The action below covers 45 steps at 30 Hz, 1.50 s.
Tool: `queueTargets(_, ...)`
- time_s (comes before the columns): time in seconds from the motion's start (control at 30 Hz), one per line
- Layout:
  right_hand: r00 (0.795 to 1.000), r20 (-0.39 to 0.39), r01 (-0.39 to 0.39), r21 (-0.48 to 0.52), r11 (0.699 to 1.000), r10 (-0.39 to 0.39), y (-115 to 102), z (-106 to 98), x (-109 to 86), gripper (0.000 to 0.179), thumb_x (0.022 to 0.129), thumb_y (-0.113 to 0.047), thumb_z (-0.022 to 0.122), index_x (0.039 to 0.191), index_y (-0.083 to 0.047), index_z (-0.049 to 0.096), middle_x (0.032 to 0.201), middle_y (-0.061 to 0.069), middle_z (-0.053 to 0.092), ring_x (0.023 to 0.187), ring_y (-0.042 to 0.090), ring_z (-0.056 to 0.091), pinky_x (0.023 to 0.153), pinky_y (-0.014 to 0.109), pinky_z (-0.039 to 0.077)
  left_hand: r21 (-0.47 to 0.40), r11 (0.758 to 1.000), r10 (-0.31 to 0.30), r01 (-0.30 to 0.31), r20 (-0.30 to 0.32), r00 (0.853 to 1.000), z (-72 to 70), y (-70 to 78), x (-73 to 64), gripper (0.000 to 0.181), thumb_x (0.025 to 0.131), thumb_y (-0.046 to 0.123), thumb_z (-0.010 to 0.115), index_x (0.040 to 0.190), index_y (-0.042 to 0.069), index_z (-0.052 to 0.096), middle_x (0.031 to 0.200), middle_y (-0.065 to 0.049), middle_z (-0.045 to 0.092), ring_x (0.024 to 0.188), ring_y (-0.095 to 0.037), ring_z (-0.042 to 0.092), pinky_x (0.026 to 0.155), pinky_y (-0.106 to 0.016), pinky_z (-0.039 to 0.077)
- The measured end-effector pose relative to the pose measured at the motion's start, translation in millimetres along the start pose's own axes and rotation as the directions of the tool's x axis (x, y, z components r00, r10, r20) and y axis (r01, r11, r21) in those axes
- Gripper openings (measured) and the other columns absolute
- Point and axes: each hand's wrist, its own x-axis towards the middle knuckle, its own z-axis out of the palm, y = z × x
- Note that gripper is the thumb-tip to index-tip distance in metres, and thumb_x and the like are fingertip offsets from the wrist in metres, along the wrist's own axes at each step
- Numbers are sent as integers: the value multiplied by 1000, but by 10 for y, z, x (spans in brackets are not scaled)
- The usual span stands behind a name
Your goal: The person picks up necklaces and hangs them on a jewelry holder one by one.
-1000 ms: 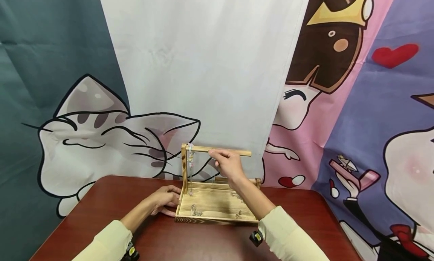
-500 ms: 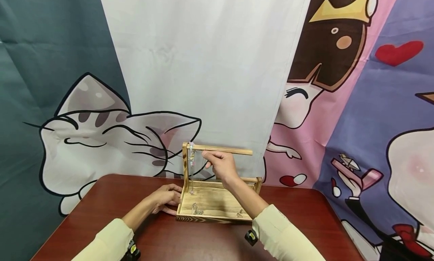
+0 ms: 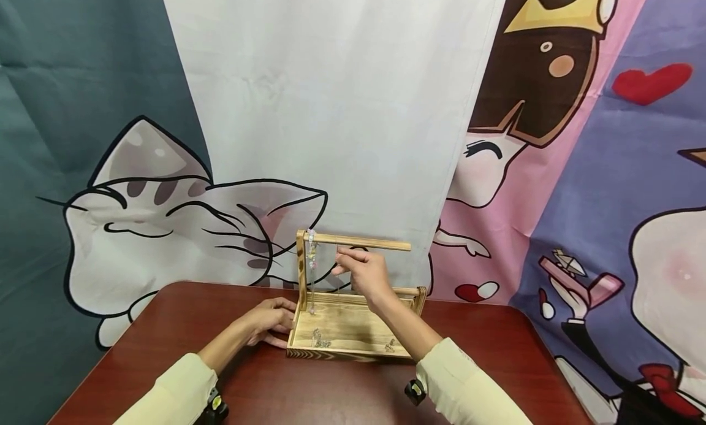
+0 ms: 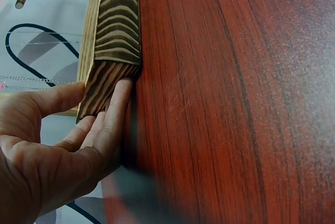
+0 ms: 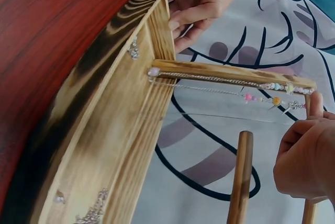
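A wooden jewelry stand (image 3: 353, 356) has a shallow tray base, a left post and a top bar. My left hand (image 3: 270, 322) grips the tray's left end; in the left wrist view its fingers (image 4: 116, 111) lie on both sides of that end. A beaded necklace (image 3: 311, 259) with pink, yellow and pale beads hangs from the bar near the post. My right hand (image 3: 366, 271), just below the bar, pinches a thin silver necklace chain (image 5: 225, 116). That chain runs as a fine line toward the tray; its upper end is hidden at the fingers.
Small silver chains lie in the tray: a pile (image 3: 320, 340) at front left, another (image 3: 390, 345) at front right and a larger heap (image 5: 94, 208). A lower wooden bar (image 3: 405, 292) crosses the back. Behind the red-brown table (image 3: 248, 388) hangs a printed cloth (image 3: 342, 106).
My right hand has moved left along the bar with the thin chain, then slightly back right and down. The left hand stays on the tray's end.
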Motion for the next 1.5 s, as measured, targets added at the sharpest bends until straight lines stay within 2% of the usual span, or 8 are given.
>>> queueTargets(0.2, 1000, 20, 11, 6, 1000, -11, 78, -49, -45, 39, 108, -12, 72, 145, 0, 74, 74, -4, 82, 38, 3, 32, 42, 19, 26, 1, 1000, -2, 2, 4, 1000, -17, -9, 22, 58, 93, -3, 68, 148, -8, 52, 138, -28, 71, 99, -27, 79, 77, -52, 74)
queueTargets(0.6, 988, 154, 19, -33, 999, -14, 367, -142, -152, 34, 107, -12, 75, 137, 4, 77, 74, -4, 79, 41, 3, 35, 42, 17, 28, 2, 1000, -15, 15, 3, 1000, -24, 17, -13, 58, 91, -5, 68, 148, -7, 52, 137, -28, 70, 99, -27, 78, 77, -53, 74)
queueTargets(0.8, 976, 205, 101, -146, 984, -70, 472, -174, -237, 29, 106, -11, 72, 132, -1, 81, 80, 7, 81, 56, 8, 52, 50, 16, 38, -4, 1000, -15, 15, 15, 1000, -23, 25, -12, 58, 92, -5, 67, 147, -8, 51, 138, -28, 70, 100, -27, 78, 77, -53, 74)
queueTargets(1.0, 957, 284, 140, -273, 952, -59, 543, -169, -313, 25, 106, -13, 73, 127, -9, 85, 89, 15, 83, 72, 13, 64, 54, 17, 47, -11, 1000, -27, 28, 20, 999, -28, 37, -3, 58, 92, -6, 66, 147, -7, 51, 138, -28, 69, 99, -27, 78, 79, -54, 74)
queueTargets(1.1, 939, 338, 182, -327, 927, -65, 570, -143, -322, 24, 105, -13, 72, 125, -9, 85, 89, 13, 83, 73, 20, 68, 56, 17, 51, -19, 1000, -24, 24, 21, 999, -39, 49, 4, 57, 92, -7, 65, 147, -7, 50, 139, -29, 68, 100, -27, 78, 80, -55, 74)
queueTargets(1.27, 886, 463, 248, -410, 878, -35, 638, -95, -319, 27, 106, -11, 69, 128, -6, 83, 104, 17, 85, 78, 32, 76, 64, 23, 63, -4, 1000, -29, 29, 22, 999, -40, 56, 17, 55, 92, -7, 65, 145, -7, 51, 138, -29, 68, 100, -29, 78, 80, -55, 74)
queueTargets(1.4, 843, 537, 301, -491, 817, 12, 716, -47, -309, 27, 107, -13, 69, 129, -5, 83, 109, 18, 84, 67, 11, 69, 63, 21, 61, 6, 1000, -27, 27, 35, 999, -26, 59, 22, 55, 92, -7, 65, 145, -7, 50, 138, -29, 67, 101, -28, 78, 80, -54, 74)
queueTargets(1.5, 810, 586, 385, -555, 737, 19, 802, 28, -288, 27, 108, -13, 67, 127, -7, 84, 95, 9, 83, 58, -2, 51, 59, 14, 48, 5, 1000, -26, 26, 33, 999, -38, 52, 3, 55, 92, -8, 65, 145, -8, 50, 136, -28, 68, 99, -28, 78, 79, -55, 74)
